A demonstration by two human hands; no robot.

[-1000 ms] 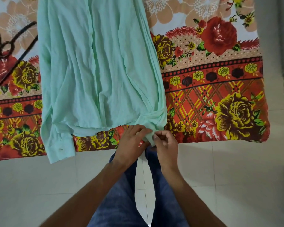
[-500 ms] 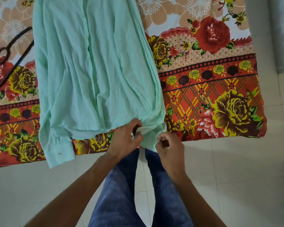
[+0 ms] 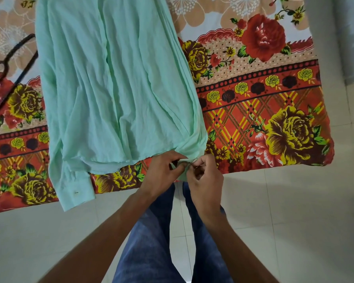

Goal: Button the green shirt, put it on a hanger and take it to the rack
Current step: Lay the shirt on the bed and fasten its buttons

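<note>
- Setting: a domestic room, probably a bedroom.
- Floral bedsheet (image 3: 264, 111) in red, yellow and peach, spread over a broad, bed-like surface.
- Pale glazed floor tiles (image 3: 294, 221) with thin grout lines.
- Household laundry: a green shirt (image 3: 114, 88) laid flat on the sheet, with a dark hanger (image 3: 10, 64) at its side.

Mint-green shirt (image 3: 110, 88), plain, no print. Sheet (image 3: 253, 123) under shirt: orange-red w/ yellow & red roses, plaid band, dotted border; beige flowers higher up. Hanger (image 3: 26, 68) left of shirt: dark brown. Jeans (image 3: 151, 242) below shirt: blue. Floor tiles (image 3: 294, 221): off-white.
</note>
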